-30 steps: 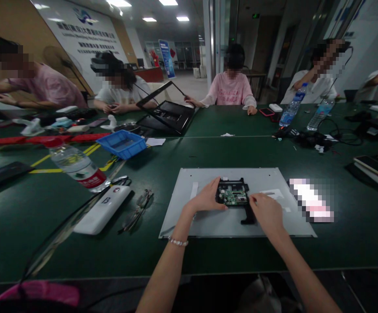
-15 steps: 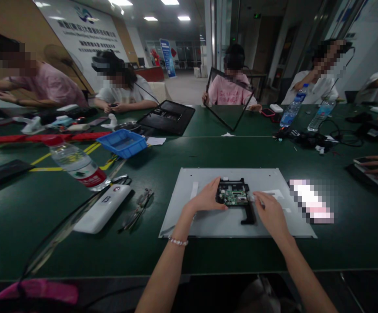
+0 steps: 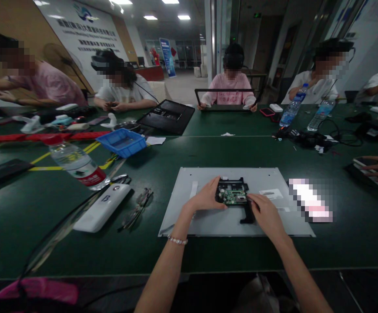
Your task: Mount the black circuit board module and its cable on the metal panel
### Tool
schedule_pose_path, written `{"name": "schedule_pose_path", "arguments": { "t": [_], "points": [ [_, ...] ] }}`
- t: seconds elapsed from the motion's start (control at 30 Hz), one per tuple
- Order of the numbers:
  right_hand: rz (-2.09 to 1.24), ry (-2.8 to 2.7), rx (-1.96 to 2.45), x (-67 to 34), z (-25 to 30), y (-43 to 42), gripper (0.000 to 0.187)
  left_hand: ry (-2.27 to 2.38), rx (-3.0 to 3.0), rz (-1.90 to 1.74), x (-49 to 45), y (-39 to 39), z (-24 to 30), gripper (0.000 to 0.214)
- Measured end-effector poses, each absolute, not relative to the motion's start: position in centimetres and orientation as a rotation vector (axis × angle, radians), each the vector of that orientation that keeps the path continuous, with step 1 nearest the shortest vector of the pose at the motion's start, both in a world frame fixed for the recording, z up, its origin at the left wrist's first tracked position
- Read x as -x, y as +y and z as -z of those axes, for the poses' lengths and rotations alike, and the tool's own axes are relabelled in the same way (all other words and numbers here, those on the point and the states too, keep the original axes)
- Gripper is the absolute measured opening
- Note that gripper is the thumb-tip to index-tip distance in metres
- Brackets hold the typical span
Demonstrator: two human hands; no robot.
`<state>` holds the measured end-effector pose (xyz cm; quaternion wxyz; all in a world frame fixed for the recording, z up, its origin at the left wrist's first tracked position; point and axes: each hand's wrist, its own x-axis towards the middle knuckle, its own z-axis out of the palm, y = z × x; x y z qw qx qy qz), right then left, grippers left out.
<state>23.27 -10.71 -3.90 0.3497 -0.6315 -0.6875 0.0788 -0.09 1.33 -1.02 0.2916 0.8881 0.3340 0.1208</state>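
A green circuit board (image 3: 236, 197) sits in a black plastic bracket (image 3: 248, 216) on a pale grey flat panel (image 3: 205, 226). My left hand (image 3: 206, 195) spans the bracket's left side, with the thumb along its near edge and the fingers toward its far corner. At the bracket's right edge my right hand (image 3: 269, 215) is closed in a pinch, its fingertips against the board's side. Whatever lies between those fingertips is hidden. A whitish label (image 3: 271, 194) shows on the panel beyond the right hand.
Left of the panel lie eyeglasses (image 3: 137, 208), a white power bank (image 3: 104, 208), a water bottle (image 3: 78, 165) and a blue tray (image 3: 122, 142). A blurred-out phone (image 3: 311, 200) is to the right. Across the table, a person holds a black frame (image 3: 226, 90).
My right hand has moved slightly left, against the bracket's edge; the whitish bit at its fingertips is now out of sight. My left hand stays put. The person opposite has levelled the black frame.
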Motion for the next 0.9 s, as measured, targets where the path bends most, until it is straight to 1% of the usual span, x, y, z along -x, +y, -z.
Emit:
{"name": "schedule_pose_path", "arguments": {
  "t": [0.23, 0.3, 0.37, 0.5, 0.57, 0.63, 0.77, 0.9],
  "points": [
    [-0.131, -1.641, 1.643, -23.6, 3.5, -10.9, 0.033, 0.892, -2.367, -0.338, -0.1, 0.8, 0.3, 0.121],
    [-0.118, -1.631, 1.645, -23.6, 3.5, -10.9, 0.033, 0.912, -2.391, -0.357, -0.2, 0.4, -0.5, 0.119],
    [-0.112, -1.635, 1.636, -23.6, 3.6, -10.9, 0.033, 0.948, -2.415, -0.431, -0.1, 0.4, -1.5, 0.105],
    [-0.124, -1.645, 1.602, -23.4, 3.4, -10.9, 0.033, 1.131, -2.47, -0.618, 1.2, 1.8, -2.9, 0.056],
    [-0.131, -1.66, 1.585, -23.2, 3.2, -11.0, 0.033, 1.3, -2.458, -0.635, 2.3, 2.8, -2.7, 0.042],
    [-0.138, -1.684, 1.569, -23.0, 3.0, -11.0, 0.033, 1.429, -2.398, -0.604, 3.5, 3.7, -2.1, 0.04],
    [-0.15, -1.706, 1.548, -22.8, 2.8, -11.1, 0.032, 1.538, -2.316, -0.55, 5.1, 4.2, -0.6, 0.041],
    [-0.155, -1.711, 1.542, -22.8, 2.7, -11.2, 0.031, 1.59, -2.285, -0.591, 5.7, 4.0, -0.2, 0.028]
  ]
}}
